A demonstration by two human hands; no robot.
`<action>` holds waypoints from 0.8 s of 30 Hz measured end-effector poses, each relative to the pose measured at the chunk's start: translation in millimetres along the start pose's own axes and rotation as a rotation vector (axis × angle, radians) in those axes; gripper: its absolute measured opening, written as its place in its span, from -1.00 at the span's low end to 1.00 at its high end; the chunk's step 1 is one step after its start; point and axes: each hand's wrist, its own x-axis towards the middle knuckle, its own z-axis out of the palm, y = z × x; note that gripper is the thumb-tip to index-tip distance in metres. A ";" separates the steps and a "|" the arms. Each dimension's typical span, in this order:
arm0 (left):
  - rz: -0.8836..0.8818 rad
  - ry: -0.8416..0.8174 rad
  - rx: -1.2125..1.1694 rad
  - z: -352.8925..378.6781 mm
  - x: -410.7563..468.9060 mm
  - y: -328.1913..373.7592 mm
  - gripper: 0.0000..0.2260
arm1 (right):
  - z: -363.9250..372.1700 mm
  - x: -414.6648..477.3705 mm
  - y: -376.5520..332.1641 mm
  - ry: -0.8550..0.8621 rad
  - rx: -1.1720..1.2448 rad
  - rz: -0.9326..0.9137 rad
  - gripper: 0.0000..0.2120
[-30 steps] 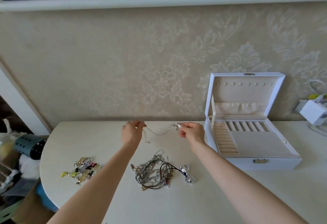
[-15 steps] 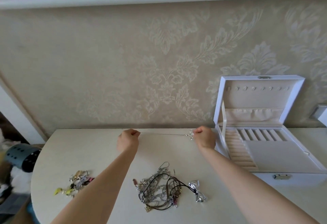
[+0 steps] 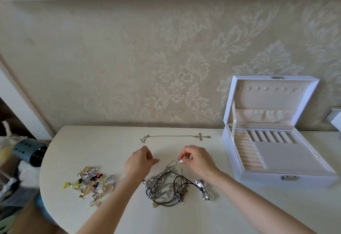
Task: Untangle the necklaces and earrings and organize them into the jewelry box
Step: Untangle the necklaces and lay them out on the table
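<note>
A thin silver necklace with a cross pendant [image 3: 201, 137] lies stretched out straight near the table's far edge. My left hand [image 3: 138, 161] and my right hand [image 3: 197, 159] hover just in front of it, fingers loosely curled and holding nothing. Below them sits a tangle of silver chains and black cords [image 3: 166, 185] with a silver bow pendant [image 3: 204, 190] at its right. A pile of colourful earrings [image 3: 90, 184] lies to the left. The white jewelry box [image 3: 276, 176] stands open at the right, its beige compartments holding nothing.
The cream table [image 3: 73, 145] has a rounded left edge and butts against a patterned wall. A dark blue perforated object [image 3: 29, 152] and clutter sit beyond the left edge. A white item [image 3: 336, 121] sits by the wall at far right.
Both hands let go of the cross necklace, which now lies straight on the table. They have drawn back toward me, to just above the tangled pile.
</note>
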 end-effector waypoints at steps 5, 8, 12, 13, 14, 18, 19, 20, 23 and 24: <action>0.070 -0.196 0.031 -3.6 -32.5 -16.1 -0.77 | 9.8 -31.1 -5.8 -0.135 -0.109 -0.041 -0.82; 0.118 -0.223 0.060 -3.4 -43.2 -16.6 -0.71 | 7.0 -40.3 -0.7 -0.146 -0.179 -0.028 -0.77; 0.183 -0.213 0.096 -4.9 -49.5 -15.4 -0.67 | 0.5 -48.5 7.7 -0.135 -0.221 0.009 -0.81; 0.186 -0.213 0.094 -5.4 -49.9 -15.0 -0.67 | -1.2 -49.4 9.2 -0.129 -0.233 0.020 -0.81; 0.183 -0.212 0.087 -6.0 -49.8 -14.3 -0.69 | -3.1 -50.0 9.8 -0.123 -0.240 0.026 -0.81; 0.140 -0.163 -0.015 -9.1 -51.5 -6.7 -0.74 | -5.0 -48.9 -0.4 -0.084 -0.231 -0.045 -0.74; 0.139 -0.145 -0.054 -10.2 -52.0 -4.6 -0.75 | -3.6 -48.3 -6.7 -0.073 -0.185 -0.071 -0.76; 0.137 -0.132 -0.105 -11.3 -52.1 -2.6 -0.76 | -1.3 -47.4 -13.7 -0.065 -0.122 -0.093 -0.80; 0.125 -0.133 -0.328 -16.7 -53.6 4.3 -0.79 | 5.3 -45.0 -34.8 -0.082 0.172 -0.065 -0.86; 0.123 -0.127 -0.383 -18.1 -53.8 6.0 -0.79 | 6.2 -44.4 -40.9 -0.112 0.284 -0.034 -0.85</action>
